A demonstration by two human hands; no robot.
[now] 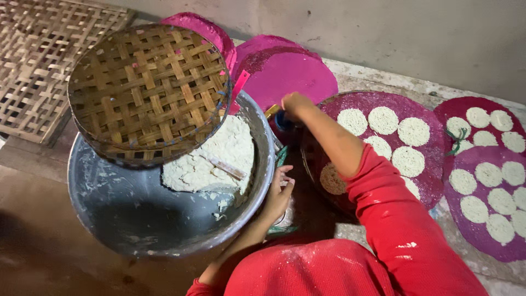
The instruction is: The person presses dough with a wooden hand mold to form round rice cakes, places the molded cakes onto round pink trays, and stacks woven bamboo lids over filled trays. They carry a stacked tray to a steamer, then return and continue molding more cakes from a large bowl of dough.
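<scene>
My right hand [296,103] reaches forward in a red sleeve and is closed over a small blue object [284,121] beside the basin's far rim. My left hand [279,193] rests with fingers apart against the outer rim of a large grey metal basin [137,219], holding nothing. In the basin lies a mound of white dough [219,156] with a short wooden stick [227,169] on it. A round woven bamboo tray [148,90] sits tilted on the basin's far-left rim. What lies under my left palm is hidden.
A dark pink round mat [433,164] with several white noodle discs [413,131] lies to the right, and two more filled mats [482,230] lie beyond. Bare pink mats [296,74] lean at the wall. A bamboo lattice [33,60] lies at the far left.
</scene>
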